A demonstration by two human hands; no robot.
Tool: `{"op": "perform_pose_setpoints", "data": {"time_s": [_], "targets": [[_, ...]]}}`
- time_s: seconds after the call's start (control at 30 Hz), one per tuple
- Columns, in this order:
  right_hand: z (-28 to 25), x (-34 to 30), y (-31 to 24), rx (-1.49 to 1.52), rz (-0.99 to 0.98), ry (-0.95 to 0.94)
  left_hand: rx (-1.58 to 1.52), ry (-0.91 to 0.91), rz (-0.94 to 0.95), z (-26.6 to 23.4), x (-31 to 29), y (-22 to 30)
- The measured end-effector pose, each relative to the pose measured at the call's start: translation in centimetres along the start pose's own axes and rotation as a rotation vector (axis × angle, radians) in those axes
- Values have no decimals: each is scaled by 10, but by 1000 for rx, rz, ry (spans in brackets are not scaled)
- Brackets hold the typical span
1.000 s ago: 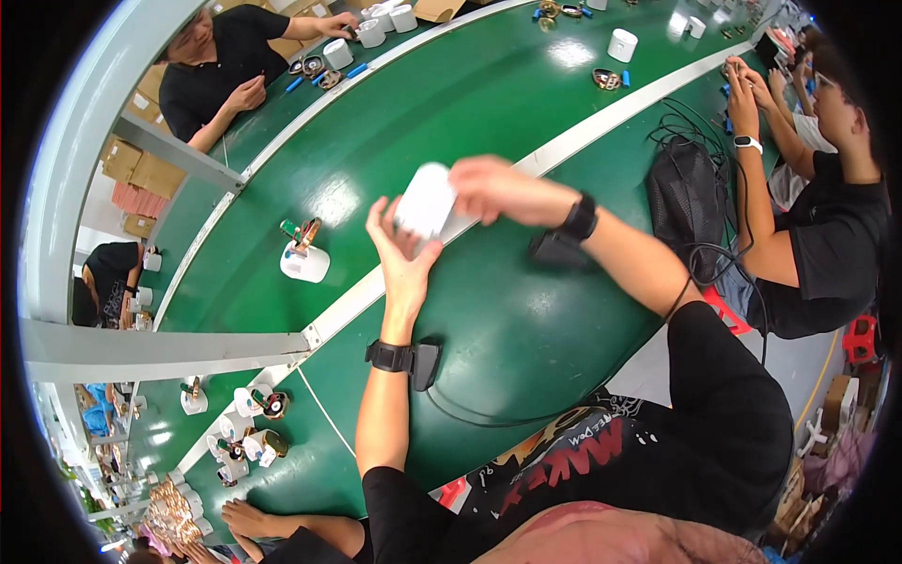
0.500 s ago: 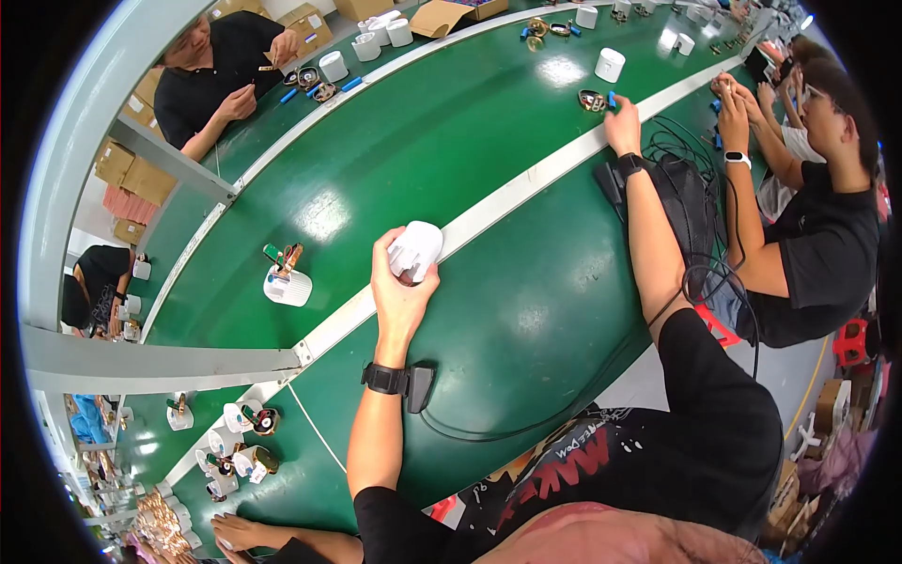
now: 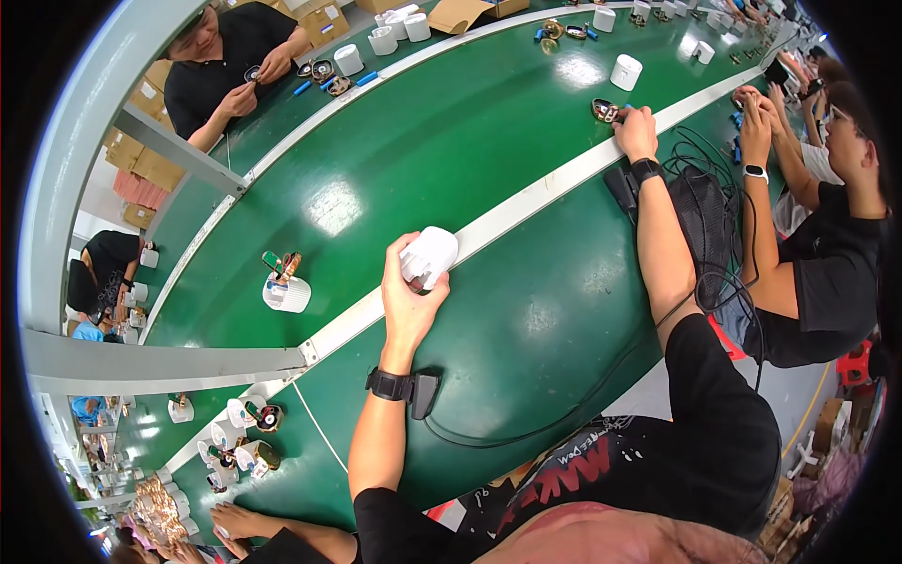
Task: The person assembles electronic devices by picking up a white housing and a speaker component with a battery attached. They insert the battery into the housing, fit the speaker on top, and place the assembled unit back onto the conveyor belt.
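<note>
White housing (image 3: 434,250) over white rail (image 3: 545,191), long axis slanting up-right, rounded end away from person, notched end toward wrist — left hand (image 3: 410,303) wraps it, thumb opposite fingers — right hand (image 3: 636,134) at coppery part (image 3: 603,111), can't tell if pinching

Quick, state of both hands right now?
Left hand: closed around a white housing.
Right hand: fingertips down beside a round coppery part; whether they grip anything cannot be told.
</note>
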State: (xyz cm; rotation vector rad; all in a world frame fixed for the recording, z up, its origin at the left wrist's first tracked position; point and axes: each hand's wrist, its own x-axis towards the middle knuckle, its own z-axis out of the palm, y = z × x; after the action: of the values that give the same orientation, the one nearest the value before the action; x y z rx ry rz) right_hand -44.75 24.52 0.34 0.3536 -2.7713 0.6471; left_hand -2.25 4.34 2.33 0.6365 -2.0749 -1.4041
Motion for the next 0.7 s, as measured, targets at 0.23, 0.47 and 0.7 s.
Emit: {"op": "perform_pose_setpoints", "data": {"time_s": [0.23,0.47,0.7], "targets": [[5,-5,-2,0,-106,145,-6,10,13,-1,0,3],[0,-25,-51,748,-29,-471,-11,133,-2,-2,0,1],[-30,-137,-149,2178,684,-1417,139,136,160,-7,3,-14]]}}
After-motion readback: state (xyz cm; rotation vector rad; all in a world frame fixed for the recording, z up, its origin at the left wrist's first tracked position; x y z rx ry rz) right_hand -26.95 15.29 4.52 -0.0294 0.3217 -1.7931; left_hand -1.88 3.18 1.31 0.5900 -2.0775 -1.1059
